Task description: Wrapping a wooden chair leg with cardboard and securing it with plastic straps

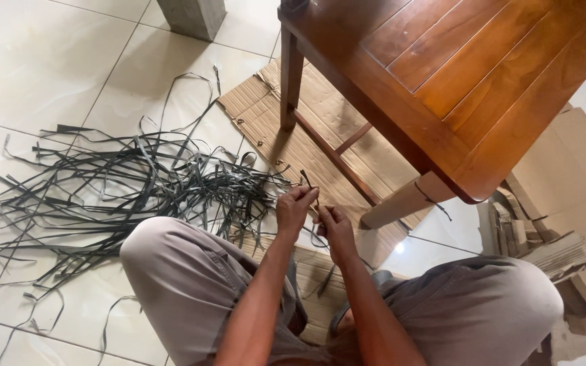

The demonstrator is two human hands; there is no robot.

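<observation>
Left hand (pixel 296 207) and right hand (pixel 334 227), fingers pinching thin dark flat strip (pixel 308 184); tangled pile of dark strips (pixel 123 186) on white tiled floor (pixel 35 61) beside.

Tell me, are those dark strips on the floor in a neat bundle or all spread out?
Spread out. The dark strips lie loose and tangled across the white floor tiles, curling every way. Only one strip is pinched by the left hand and right hand.

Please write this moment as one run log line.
left hand: pinches dark strip | right hand: grips same strip | strip pile: on floor
</observation>
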